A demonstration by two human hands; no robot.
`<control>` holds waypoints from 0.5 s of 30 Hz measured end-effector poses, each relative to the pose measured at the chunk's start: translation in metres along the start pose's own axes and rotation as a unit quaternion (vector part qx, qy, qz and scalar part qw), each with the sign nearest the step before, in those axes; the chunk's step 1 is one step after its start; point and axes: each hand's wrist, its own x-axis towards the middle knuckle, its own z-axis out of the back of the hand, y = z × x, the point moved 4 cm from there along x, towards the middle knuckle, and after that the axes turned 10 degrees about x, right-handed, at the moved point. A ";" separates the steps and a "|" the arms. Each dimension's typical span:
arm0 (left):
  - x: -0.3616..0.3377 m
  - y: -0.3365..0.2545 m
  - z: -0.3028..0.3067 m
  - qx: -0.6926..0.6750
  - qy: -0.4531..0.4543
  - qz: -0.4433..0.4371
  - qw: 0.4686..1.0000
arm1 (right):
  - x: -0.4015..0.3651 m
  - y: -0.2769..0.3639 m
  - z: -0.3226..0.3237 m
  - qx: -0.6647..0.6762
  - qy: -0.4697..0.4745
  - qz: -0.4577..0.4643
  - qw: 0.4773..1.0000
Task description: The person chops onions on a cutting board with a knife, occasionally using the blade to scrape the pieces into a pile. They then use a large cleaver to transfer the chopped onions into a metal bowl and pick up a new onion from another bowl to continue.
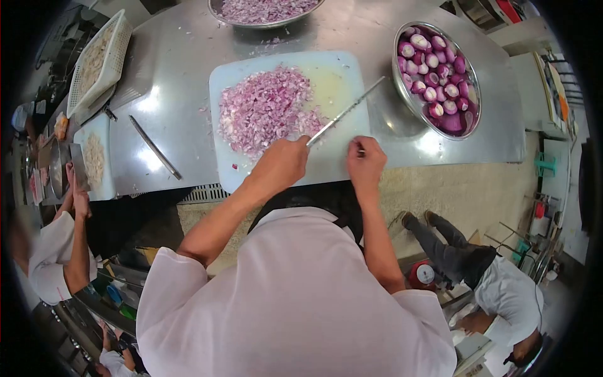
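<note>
My left hand (282, 164) is closed round the handle of a knife (342, 114). Its blade, seen edge-on with small bits stuck to it, points up and right over the pale cutting board (342, 164). Chopped red onion (267, 107) lies heaped on the board's left and middle, beside a wet yellowish patch. At the board's lower right edge my right hand (366, 162) is closed; a small dark thing shows at its fingers, too small to name. A steel bowl of peeled whole red onions (432, 76) stands to the right.
Another bowl (267, 25) holds chopped onion at the top. A metal rod (154, 147) lies left of the board. Farther left are a white basket (119, 53) and a co-worker's hands (76, 191) by another board (105, 182). Another person (502, 289) is at lower right.
</note>
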 end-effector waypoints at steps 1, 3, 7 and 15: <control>-0.002 -0.003 0.001 0.001 0.000 0.000 1.000 | 0.003 0.006 0.012 0.007 -0.020 -0.024 0.999; -0.013 -0.010 -0.006 -0.002 0.049 0.006 0.999 | -0.001 0.006 0.031 0.011 -0.040 -0.050 0.998; -0.027 0.021 -0.046 0.002 0.076 -0.026 0.997 | -0.006 0.000 0.050 -0.008 -0.080 -0.072 0.994; -0.043 0.071 0.020 -0.044 -0.075 0.096 0.992 | -0.009 -0.004 0.019 0.021 -0.049 -0.054 0.997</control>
